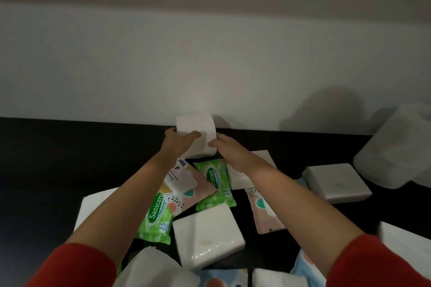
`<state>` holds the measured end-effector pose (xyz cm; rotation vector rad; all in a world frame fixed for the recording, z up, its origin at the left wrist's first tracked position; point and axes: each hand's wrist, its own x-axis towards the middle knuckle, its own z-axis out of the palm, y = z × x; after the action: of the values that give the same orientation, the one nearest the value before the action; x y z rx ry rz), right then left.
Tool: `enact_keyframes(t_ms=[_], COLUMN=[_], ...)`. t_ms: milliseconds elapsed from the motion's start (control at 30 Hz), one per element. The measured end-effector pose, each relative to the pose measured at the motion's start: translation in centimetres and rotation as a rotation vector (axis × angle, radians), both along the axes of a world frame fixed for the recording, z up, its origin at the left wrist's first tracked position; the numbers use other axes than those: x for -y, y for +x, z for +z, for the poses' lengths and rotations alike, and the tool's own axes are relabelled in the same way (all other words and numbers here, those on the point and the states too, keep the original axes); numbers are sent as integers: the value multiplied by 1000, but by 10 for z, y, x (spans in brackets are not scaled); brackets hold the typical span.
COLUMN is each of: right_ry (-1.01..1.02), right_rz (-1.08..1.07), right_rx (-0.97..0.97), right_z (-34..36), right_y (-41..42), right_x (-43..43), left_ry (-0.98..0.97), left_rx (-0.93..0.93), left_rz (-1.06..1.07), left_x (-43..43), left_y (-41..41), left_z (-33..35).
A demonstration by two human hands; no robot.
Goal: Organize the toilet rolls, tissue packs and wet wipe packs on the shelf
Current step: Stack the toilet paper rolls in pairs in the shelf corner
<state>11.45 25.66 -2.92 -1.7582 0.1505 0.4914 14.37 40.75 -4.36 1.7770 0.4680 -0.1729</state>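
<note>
The toilet roll (195,131), a soft, matte white cylinder, is held at the back of the dark shelf (70,151), close to the pale wall (210,65). Its long axis is roughly upright, with the top leaning slightly left. The left hand (179,144) curls round its left side, thumb across the front. The right hand (229,152) grips its lower right side. Nearer lie glossy green wet wipe packs (214,184) and a square, film-wrapped tissue pack (207,235).
</note>
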Motion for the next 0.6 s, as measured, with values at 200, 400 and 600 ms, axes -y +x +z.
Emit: enact_keyframes(t_ms=[200,400,600], right_ry=[57,52,269], right_rz=[-61,-243,-557], right_rx=[84,269,80], right_z=[14,46,56], right_y=[-6,-14,-42], right_x=[3,24,83], left_ry=[-246,-411,-475], left_rx=[82,187,243], left_rz=[-53,-107,-270], left_x=[-7,4,54], left_y=[-10,-28,-64], left_z=[0,28,65])
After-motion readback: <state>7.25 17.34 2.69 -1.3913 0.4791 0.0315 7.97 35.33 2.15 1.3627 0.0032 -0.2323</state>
